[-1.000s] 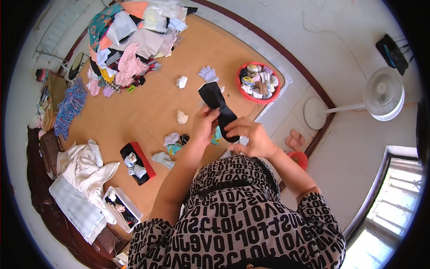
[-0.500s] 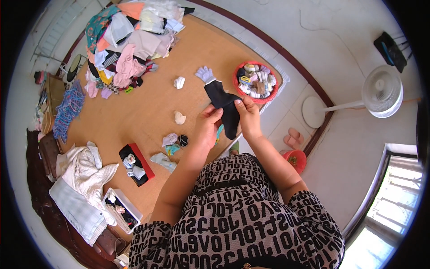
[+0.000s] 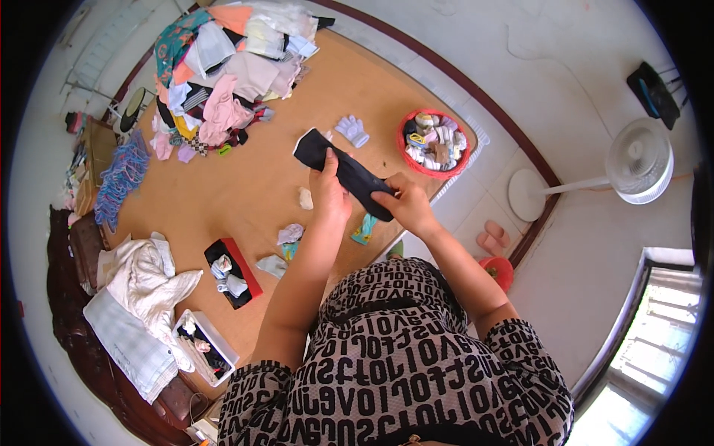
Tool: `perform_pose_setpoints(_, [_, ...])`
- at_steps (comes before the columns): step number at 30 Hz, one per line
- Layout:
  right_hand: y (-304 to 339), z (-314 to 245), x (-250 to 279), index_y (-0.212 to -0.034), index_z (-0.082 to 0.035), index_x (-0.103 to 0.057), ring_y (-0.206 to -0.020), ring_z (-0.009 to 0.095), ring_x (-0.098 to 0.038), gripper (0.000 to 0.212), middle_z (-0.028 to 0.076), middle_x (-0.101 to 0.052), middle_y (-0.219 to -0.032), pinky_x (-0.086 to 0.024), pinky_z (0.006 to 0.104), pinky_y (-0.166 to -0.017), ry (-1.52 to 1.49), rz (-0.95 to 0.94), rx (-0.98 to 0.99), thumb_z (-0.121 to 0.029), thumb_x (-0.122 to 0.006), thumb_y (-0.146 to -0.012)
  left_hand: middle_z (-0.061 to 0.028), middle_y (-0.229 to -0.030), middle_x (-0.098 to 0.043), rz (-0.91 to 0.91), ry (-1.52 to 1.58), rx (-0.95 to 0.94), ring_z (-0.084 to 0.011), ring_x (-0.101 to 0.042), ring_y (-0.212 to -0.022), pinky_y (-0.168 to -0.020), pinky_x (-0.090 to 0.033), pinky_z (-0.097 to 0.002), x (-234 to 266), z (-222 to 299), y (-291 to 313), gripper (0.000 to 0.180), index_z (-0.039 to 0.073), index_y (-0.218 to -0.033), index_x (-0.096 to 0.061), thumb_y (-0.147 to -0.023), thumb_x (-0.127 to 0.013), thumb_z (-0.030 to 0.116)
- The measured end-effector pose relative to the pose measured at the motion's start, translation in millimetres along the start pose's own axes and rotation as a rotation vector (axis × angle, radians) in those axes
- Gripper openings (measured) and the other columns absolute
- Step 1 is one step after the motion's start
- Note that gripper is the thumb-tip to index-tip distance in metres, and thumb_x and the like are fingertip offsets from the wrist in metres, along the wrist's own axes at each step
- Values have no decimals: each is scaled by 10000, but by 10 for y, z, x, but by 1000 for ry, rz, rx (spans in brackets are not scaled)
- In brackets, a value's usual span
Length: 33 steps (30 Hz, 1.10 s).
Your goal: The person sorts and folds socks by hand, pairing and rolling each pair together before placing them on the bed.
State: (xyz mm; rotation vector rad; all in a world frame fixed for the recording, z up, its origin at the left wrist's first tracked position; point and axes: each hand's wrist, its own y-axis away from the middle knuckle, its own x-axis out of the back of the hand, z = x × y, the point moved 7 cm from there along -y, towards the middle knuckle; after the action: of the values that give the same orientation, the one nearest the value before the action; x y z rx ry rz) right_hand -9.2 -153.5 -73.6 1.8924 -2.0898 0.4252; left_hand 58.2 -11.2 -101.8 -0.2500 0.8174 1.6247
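A long black sock with a pale edge at its far end is stretched slantwise between my two hands. My left hand pinches it near the middle, thumb on top. My right hand grips the nearer end on the right. Beyond the sock lies a lavender glove on the tan surface. Close to my left hand is a small cream bundle, partly hidden. Nearer me are a white-and-turquoise bundle, a pale grey cloth and a turquoise-and-yellow piece.
At the right edge stands a red basket of rolled socks. A large clothes pile fills the far left. Left of me are blue hangers, a black-and-red box and a white bin. A white fan stands at right.
The black sock, bent and hanging down before, is now pulled out straight on a slant. My left hand has moved up and left; my right hand has dropped slightly toward me.
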Motion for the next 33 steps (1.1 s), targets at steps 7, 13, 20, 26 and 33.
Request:
perform_pose_setpoints(7, [132,-234,40,-781,2,-534,-562,349,-529,250,197,-533,-613,-417,368,-526,71,-21,39,-223,-636,-813,-19,-685,-473,406,87,-119,-136,-463,-561,-518,-427,-269,606,417,-682,155,56,-871,-501,-912,-519,204])
perform_pose_setpoints(13, [211,-388,135,-772,2,-544,-514,235,-446,234,124,-473,-561,-380,333,-499,23,-118,19,-208,-636,-821,-36,-778,-509,421,116,-131,-158,-502,-663,-596,-462,-298,1006,677,-1054,159,29,-961,-494,-892,-548,162])
perform_pose_setpoints(20, [32,-216,194,-820,-11,-607,-795,153,-548,184,117,-562,-982,-436,295,-606,-77,-76,83,-176,-680,-783,-58,-948,-616,-44,115,121,-179,-595,-900,-810,-491,-336,227,417,-538,253,45,-1022,-541,-888,-544,260])
perform_pose_setpoints(26, [-147,-144,7,-843,-21,-627,-913,159,-521,104,93,-497,-1144,-434,247,-741,-374,-116,294,-75,-680,-773,-91,-1137,-563,-367,243,206,-201,-555,-1023,-901,-453,-358,-250,318,-160,328,43,-1135,-507,-931,-445,292])
perform_pose_setpoints(33, [-64,375,65,-860,18,-627,-684,61,-520,70,5,-609,-734,-427,220,-675,-548,-108,-158,-41,-616,-825,-3,-1233,-512,-244,75,3,-129,-497,-1062,-873,-435,-307,-68,600,-198,554,77,-1265,-432,-861,-488,452])
